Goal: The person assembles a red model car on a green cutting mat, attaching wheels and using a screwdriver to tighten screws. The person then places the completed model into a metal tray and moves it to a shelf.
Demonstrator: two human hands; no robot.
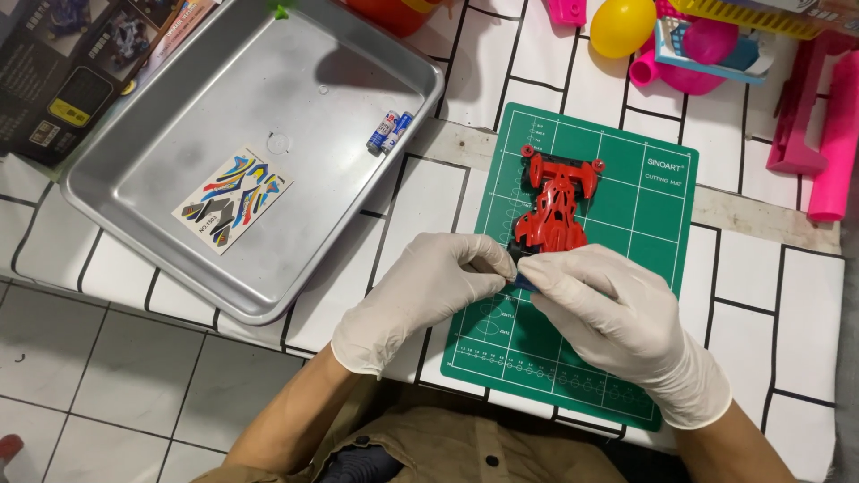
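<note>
Roughly, left to right:
tray: metal tray (134, 192) on the left of the white tiled tabletop (796, 304), well apart from the hands
sticker sheet: multicolour decal sheet (233, 199) lies flat inside the tray
batteries: two small cells (389, 131) at the tray's right inner wall, side by side
left hand: gloved left hand (420, 291), fingertips pinched on the near end of the car, at the mat's left edge
blue part: small dark-blue piece (524, 282) between both hands' fingertips; what it is, cannot tell
car body: red toy racer shell (557, 210) on the green cutting mat (653, 224), long axis running near-to-far, slightly tilted; wing end points away from the person, nose toward the hands
right hand: gloved right hand (608, 309), thumb and forefinger closed on the blue piece just beside the car's near end
risk: likely the tiny blue piece slips from smooth glove tips and drops off the table's near edge
risk: pushing on the nose could skid the shell along the mat
clutter: yellow egg shape (622, 25) and pink plastic bits (828, 125) far right, apart
</note>
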